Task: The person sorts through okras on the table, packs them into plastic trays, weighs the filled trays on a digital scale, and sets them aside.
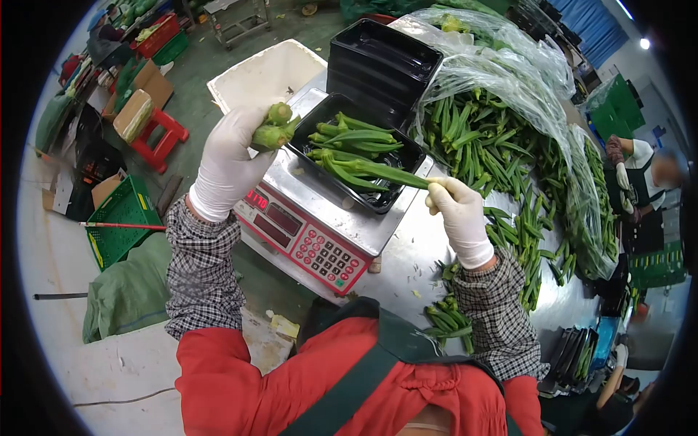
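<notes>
My left hand [234, 154], in a white glove, is closed around a few okra pods [275, 129] whose stem ends stick out past the fingers. My right hand [459, 218], gloved too, pinches the tip of one long okra pod [389, 174], which reaches over the black tray [416, 161]. Several more okra [360, 136] lie inside that tray. Beneath it is the steel pan of a red and white digital scale [298, 243], its display lit red.
A stack of black trays [382, 69] stands behind the filled one. Okra piles [472, 134] under clear plastic cover the table's right side. A white foam box [265, 76] sits behind the scale. Co-workers [647, 174] are at far right; a red stool [160, 138] stands left.
</notes>
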The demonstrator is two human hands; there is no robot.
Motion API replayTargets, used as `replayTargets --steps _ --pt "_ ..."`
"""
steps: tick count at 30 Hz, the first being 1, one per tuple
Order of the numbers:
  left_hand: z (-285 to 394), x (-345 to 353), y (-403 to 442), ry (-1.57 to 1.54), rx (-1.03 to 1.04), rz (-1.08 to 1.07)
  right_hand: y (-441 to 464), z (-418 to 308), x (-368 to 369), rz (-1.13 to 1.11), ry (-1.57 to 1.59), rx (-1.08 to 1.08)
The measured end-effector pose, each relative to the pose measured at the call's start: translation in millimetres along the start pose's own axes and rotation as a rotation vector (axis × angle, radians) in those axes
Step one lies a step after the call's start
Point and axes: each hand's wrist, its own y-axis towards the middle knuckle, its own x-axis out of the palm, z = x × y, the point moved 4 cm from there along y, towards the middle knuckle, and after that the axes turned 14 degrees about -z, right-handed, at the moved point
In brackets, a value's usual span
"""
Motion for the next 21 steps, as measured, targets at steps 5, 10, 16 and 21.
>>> replayTargets --steps 5,10,16,21 --pt "7.5 14.4 11.0 0.028 0.098 -0.047 -18.6 12.6 -16.4 0.097 0.143 0.053" --pt "25.0 37.0 25.5 0.056 0.193 -0.101 -20.0 11.2 -19.8 0.114 0.172 0.003" --pt "37.2 71.3 40.5 0.213 0.272 -0.195 -17.5 10.6 -24.0 0.131 0.227 -0.019" --pt "35.9 60.2 40.9 0.254 0.248 -0.084 -11.2 6.8 -45.7 0.288 0.247 -0.095"
